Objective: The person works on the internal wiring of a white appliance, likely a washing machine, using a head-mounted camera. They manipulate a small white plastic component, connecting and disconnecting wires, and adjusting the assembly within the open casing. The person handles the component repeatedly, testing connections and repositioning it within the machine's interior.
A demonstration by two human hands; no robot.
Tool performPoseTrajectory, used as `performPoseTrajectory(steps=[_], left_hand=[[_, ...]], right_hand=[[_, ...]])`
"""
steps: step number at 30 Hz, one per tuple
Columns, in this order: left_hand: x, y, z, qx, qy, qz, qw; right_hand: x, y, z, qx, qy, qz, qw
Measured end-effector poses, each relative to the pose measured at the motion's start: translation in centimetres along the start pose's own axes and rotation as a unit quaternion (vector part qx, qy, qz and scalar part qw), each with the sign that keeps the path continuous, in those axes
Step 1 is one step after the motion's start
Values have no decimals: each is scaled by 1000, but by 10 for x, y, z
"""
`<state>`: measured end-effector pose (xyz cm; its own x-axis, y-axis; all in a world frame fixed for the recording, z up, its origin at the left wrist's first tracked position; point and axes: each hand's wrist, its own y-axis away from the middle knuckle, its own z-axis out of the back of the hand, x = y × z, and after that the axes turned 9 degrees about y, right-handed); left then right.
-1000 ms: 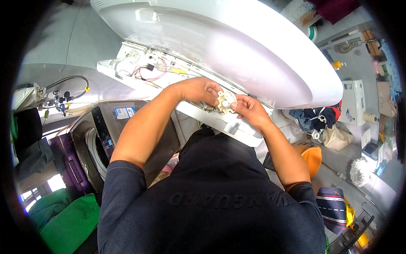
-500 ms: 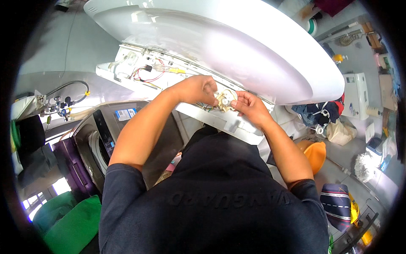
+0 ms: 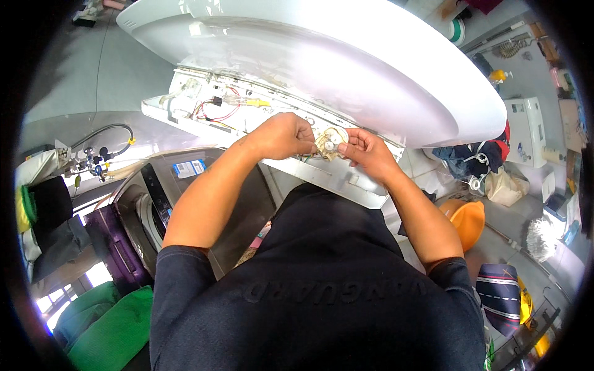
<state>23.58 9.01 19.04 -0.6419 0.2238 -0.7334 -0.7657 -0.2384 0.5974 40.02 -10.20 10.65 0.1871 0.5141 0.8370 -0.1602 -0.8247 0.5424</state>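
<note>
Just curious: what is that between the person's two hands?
A small round cream-coloured part, pinched between the left hand and right hand, seen in the head view.

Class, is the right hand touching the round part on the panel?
Touching: the head view shows the right hand with fingertips on the round part's rim, no gap.

round part [image 3: 330, 143] between left hand [image 3: 283, 136] and right hand [image 3: 366, 151] | on control panel [image 3: 204, 105] | under raised lid [image 3: 346, 55]

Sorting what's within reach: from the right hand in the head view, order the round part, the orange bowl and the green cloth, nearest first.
1. Round part: at the right hand's fingertips.
2. Orange bowl: lower right, on the floor.
3. Green cloth: far lower left.
</note>
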Motion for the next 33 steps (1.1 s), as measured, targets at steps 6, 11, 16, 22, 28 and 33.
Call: performPoseTrajectory(steps=[6, 11, 16, 22, 28, 33], left_hand=[[4, 1, -5, -38, -9, -9, 999], [-2, 5, -15, -88, -90, -37, 991], [-2, 9, -19, -121, -135, -77, 980], [-9, 10, -17, -102, -172, -64, 978], [-12, 2, -15, -78, -214, -74, 971], [-12, -2, -13, -72, -202, -96, 972]], right_hand=[[1, 1, -1, 2, -1, 7, 1000], [4, 2, -1, -10, 4, -10, 1000], [5, 3, -1, -4, -1, -5, 1000], [5, 4, -2, -9, -12, 6, 1000], [0, 0, 2, 4, -19, 10, 1000], [1, 0, 2, 3, -27, 2, 1000]])
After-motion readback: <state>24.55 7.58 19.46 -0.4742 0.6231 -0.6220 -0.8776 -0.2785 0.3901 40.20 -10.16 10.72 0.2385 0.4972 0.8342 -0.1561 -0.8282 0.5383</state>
